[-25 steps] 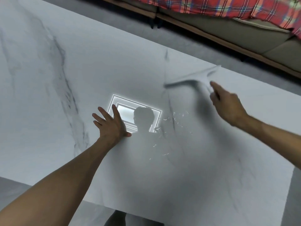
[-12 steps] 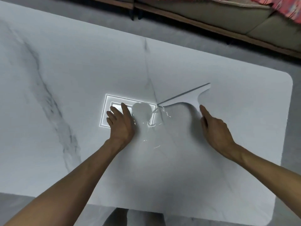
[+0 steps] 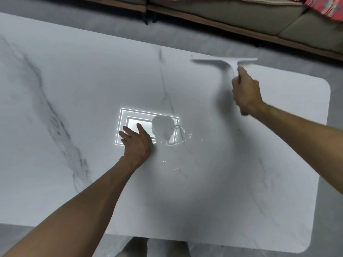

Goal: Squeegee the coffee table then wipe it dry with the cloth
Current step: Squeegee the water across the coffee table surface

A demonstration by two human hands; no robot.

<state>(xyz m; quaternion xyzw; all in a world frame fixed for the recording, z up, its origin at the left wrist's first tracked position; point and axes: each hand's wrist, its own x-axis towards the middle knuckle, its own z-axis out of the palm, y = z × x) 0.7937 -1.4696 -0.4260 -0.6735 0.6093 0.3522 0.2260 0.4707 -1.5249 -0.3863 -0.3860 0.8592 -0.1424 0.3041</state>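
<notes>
A white marble-look coffee table (image 3: 74,89) with grey veins fills most of the view. My right hand (image 3: 246,92) grips the handle of a pale grey squeegee (image 3: 227,63), whose blade lies along the table's far edge at the right, blurred by motion. My left hand (image 3: 137,143) rests flat on the tabletop near the middle, fingers spread, holding nothing. Thin streaks and beads of water (image 3: 176,140) glint just right of my left hand. No cloth is in view.
A bright ceiling-light reflection (image 3: 130,117) shines on the table under my left hand. Beyond the far edge are grey floor (image 3: 111,26) and a beige sofa (image 3: 259,17) with a red plaid blanket (image 3: 324,6). The table's right corners are rounded.
My right hand has carried the squeegee from the table's middle back up to the far right edge, turning the blade level. My left hand stays flat in place.
</notes>
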